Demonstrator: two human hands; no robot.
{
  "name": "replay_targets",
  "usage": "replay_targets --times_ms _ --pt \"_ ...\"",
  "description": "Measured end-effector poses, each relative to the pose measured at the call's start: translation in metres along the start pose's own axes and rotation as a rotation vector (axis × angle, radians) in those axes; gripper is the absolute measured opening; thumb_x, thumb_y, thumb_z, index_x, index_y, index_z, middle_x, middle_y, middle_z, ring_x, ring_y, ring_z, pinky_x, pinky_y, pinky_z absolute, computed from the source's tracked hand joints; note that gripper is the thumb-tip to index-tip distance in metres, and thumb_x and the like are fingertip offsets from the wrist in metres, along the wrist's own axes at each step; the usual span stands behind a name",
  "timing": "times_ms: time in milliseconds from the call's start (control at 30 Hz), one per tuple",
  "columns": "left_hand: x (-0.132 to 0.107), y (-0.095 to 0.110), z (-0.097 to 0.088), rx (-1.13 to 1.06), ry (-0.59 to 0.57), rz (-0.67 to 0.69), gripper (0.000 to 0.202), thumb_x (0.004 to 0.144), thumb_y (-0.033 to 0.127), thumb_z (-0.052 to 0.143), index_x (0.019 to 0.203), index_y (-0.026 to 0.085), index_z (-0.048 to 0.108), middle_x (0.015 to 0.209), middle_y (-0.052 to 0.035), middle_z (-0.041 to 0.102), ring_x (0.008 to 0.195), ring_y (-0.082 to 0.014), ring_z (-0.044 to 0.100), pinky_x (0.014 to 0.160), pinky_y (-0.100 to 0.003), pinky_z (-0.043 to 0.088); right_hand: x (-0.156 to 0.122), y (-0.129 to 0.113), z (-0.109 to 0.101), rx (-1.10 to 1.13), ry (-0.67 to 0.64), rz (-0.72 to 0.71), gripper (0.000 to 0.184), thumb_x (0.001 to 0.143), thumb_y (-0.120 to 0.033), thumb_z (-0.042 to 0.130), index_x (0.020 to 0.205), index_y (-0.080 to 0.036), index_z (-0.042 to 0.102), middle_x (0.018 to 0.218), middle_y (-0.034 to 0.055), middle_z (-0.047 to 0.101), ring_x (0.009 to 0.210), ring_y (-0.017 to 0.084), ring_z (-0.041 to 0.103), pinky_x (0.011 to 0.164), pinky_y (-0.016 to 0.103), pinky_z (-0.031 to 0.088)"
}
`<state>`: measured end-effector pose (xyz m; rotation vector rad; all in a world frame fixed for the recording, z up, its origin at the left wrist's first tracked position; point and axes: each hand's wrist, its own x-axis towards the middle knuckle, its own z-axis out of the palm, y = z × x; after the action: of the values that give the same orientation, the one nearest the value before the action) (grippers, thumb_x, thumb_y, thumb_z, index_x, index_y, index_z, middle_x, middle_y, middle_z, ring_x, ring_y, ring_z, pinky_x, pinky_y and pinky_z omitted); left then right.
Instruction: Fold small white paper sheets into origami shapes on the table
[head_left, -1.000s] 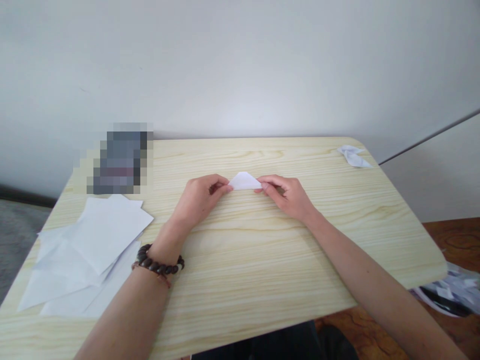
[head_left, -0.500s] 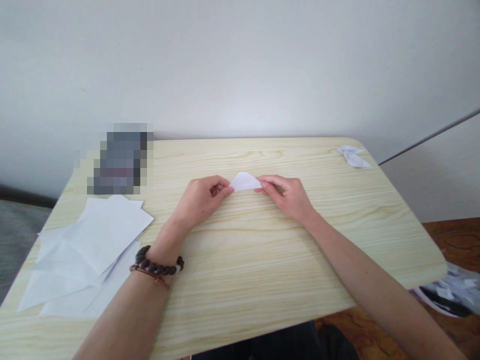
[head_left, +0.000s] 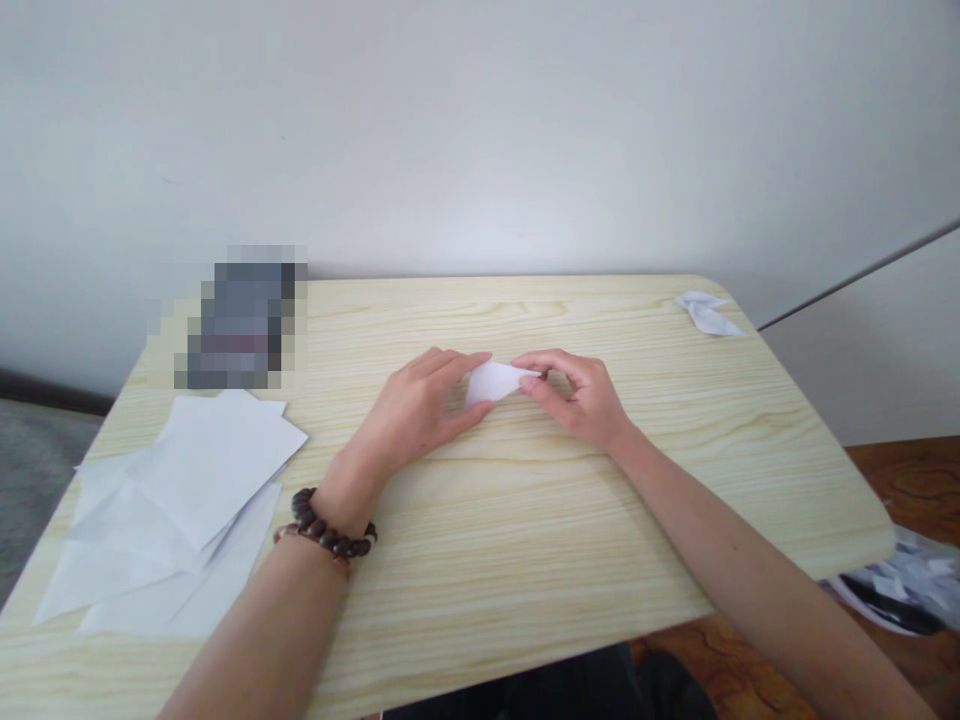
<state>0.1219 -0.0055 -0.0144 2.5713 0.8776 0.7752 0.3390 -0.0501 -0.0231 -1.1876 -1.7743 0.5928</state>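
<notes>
Between my two hands, over the middle of the table, is a small folded piece of white paper (head_left: 495, 382). My right hand (head_left: 581, 395) pinches its pointed right end between thumb and fingers. At the wider left end, my left hand (head_left: 420, 405) has its thumb on the near edge and its fingers at the far edge, gripping the paper from both sides. Dark beads circle my left wrist. The underside of the folded paper is hidden.
Loose white paper sheets (head_left: 202, 470) overlap at the table's left. Behind them is a dark pixelated object (head_left: 240, 325). A folded paper piece (head_left: 707, 313) lies at the far right corner of the wood-grain table (head_left: 480, 580). A white wall rises behind.
My left hand has shifted right and spread from pinching the left tip to spanning the paper's near and far edges. The paper has turned, so its point faces right.
</notes>
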Motion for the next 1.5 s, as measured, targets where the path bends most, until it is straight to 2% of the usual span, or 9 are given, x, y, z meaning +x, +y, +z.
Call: replay_targets --times_ms 233,333,533,767,900,1233,1400,1500 --pt "0.0 0.008 0.002 -0.031 0.017 -0.076 0.047 0.083 0.038 0.058 0.12 0.008 0.06 0.095 -0.0109 0.069 0.084 -0.0208 0.064 0.077 -0.033 0.05 -0.002 -0.004 0.007 0.232 -0.04 0.033 0.038 0.08 -0.026 0.067 0.116 -0.021 0.055 0.078 -0.0014 0.066 0.07 0.011 0.061 0.071 0.026 0.051" --pt "0.001 0.011 0.001 -0.07 -0.002 -0.097 0.046 0.083 0.038 0.058 0.12 0.011 0.06 0.091 -0.0081 0.07 0.081 -0.0192 0.065 0.073 -0.03 0.05 -0.001 -0.005 0.009 0.255 -0.055 0.057 0.036 0.081 -0.026 0.066 0.115 -0.021 0.055 0.082 0.0001 0.068 0.072 0.012 0.062 0.071 0.026 0.05" --pt "0.0 0.009 0.002 -0.072 -0.003 -0.106 0.044 0.082 0.039 0.059 0.116 0.012 0.061 0.093 -0.0075 0.071 0.082 -0.0191 0.065 0.073 -0.03 0.05 -0.001 -0.008 0.009 0.132 -0.08 0.035 0.015 0.083 -0.027 0.062 0.096 -0.02 0.062 0.079 0.0009 0.069 0.071 0.013 0.062 0.066 0.025 0.049" --pt "-0.001 0.008 0.004 -0.013 0.027 -0.101 0.044 0.082 0.037 0.057 0.117 0.011 0.06 0.093 -0.0083 0.071 0.081 -0.0198 0.066 0.07 -0.03 0.051 -0.001 -0.012 0.01 -0.007 -0.055 -0.038 0.006 0.082 -0.023 0.06 0.084 -0.019 0.064 0.075 -0.001 0.068 0.065 0.01 0.06 0.062 0.022 0.047" --pt "0.0 0.009 0.004 0.01 0.052 -0.106 0.043 0.08 0.037 0.058 0.115 0.012 0.06 0.092 -0.0081 0.071 0.078 -0.0196 0.067 0.068 -0.03 0.051 -0.001 -0.013 0.011 -0.047 -0.046 -0.038 0.007 0.082 -0.022 0.059 0.079 -0.019 0.063 0.071 -0.0014 0.066 0.061 0.01 0.057 0.059 0.022 0.045" --pt "0.0 0.008 0.004 -0.007 0.071 -0.136 0.039 0.079 0.036 0.059 0.112 0.015 0.062 0.088 -0.0059 0.072 0.077 -0.0186 0.067 0.07 -0.028 0.051 -0.002 -0.011 0.011 -0.113 -0.05 -0.027 0.011 0.084 -0.024 0.055 0.082 -0.019 0.064 0.067 -0.0011 0.066 0.057 0.01 0.055 0.056 0.022 0.043" --pt "0.0 0.01 0.005 0.025 0.06 -0.098 0.037 0.082 0.035 0.056 0.111 0.013 0.062 0.087 -0.0073 0.071 0.079 -0.0205 0.067 0.075 -0.032 0.051 -0.002 -0.009 0.014 -0.162 0.016 0.094 0.009 0.082 -0.022 0.054 0.077 -0.018 0.061 0.062 -0.001 0.065 0.054 0.011 0.057 0.055 0.022 0.043" --pt "0.001 0.013 0.005 0.032 0.054 -0.079 0.042 0.081 0.037 0.058 0.114 0.012 0.06 0.087 -0.0084 0.07 0.079 -0.0219 0.067 0.075 -0.034 0.052 -0.002 -0.009 0.016 -0.141 0.03 0.117 0.013 0.082 -0.024 0.054 0.072 -0.018 0.059 0.059 -0.0012 0.063 0.05 0.01 0.056 0.051 0.021 0.041"
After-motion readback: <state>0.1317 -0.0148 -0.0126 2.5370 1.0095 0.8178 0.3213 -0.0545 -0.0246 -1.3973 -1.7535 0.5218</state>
